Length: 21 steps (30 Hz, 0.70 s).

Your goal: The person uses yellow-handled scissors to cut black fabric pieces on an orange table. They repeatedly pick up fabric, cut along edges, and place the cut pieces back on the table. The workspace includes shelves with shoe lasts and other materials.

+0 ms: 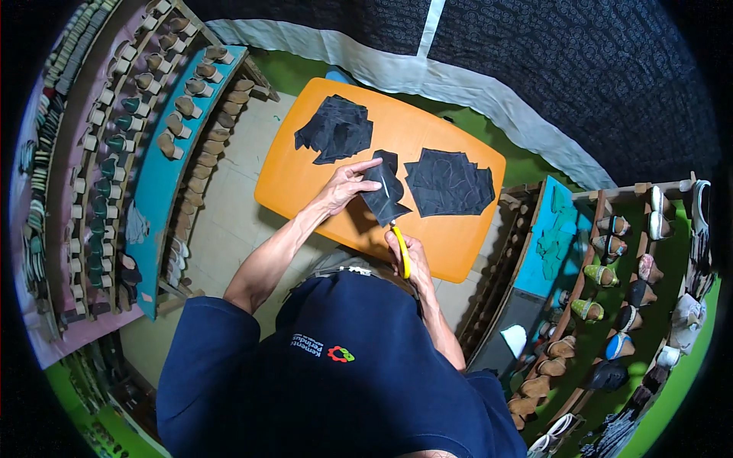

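My left hand (343, 188) pinches a dark piece of material (384, 200) by its left edge, above the orange table (305, 187). A pale line runs across that piece. Scissors with yellow handles (402, 256) are gripped in my right hand (416, 259), their blades at the lower edge of the piece, mostly hidden by it. A pile of dark cut pieces (336, 128) lies at the table's far left. Another pile of dark pieces (450, 183), some with pale lines, spreads out on the right.
Shelves of shoes and wooden shoe lasts stand on the left (122, 145) and right (611, 290) of the table. Green pieces (560, 237) lie on a blue board at the right. Behind the table hangs a dark patterned curtain (534, 69) with a white lower band.
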Available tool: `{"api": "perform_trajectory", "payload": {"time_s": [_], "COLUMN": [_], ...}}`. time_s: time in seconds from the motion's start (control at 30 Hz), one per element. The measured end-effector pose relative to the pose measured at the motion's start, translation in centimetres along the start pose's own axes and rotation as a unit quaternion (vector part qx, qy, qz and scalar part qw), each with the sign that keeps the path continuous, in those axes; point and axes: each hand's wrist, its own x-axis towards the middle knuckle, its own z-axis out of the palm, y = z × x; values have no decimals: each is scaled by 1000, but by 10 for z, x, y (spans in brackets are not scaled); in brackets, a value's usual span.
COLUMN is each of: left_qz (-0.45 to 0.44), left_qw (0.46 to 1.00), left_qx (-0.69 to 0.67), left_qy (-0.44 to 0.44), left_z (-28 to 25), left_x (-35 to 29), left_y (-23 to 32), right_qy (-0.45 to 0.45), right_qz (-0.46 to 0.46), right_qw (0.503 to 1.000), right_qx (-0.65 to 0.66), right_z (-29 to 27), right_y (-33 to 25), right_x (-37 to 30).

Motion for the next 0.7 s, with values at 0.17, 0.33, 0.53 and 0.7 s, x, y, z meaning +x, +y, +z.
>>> {"api": "perform_trajectory", "payload": {"time_s": [0.17, 0.33, 0.53, 0.7], "left_qz": [-6, -25, -35, -21], "left_qw": [1000, 999, 999, 998], "left_qx": [-10, -23, -5, 26], "left_qy": [-15, -24, -33, -59], "left_z": [5, 7, 5, 10], "left_x": [-6, -8, -1, -3], "left_y": [-4, -9, -10, -7], "right_qy": [3, 2, 10, 11], "right_qz": [15, 27, 10, 10], "right_qw": [1000, 999, 1000, 1000], "right_qx": [-10, -21, -16, 5], "right_z": [1, 1, 0, 1], "right_y": [7, 4, 4, 11], "right_x": [7, 9, 3, 8]}}
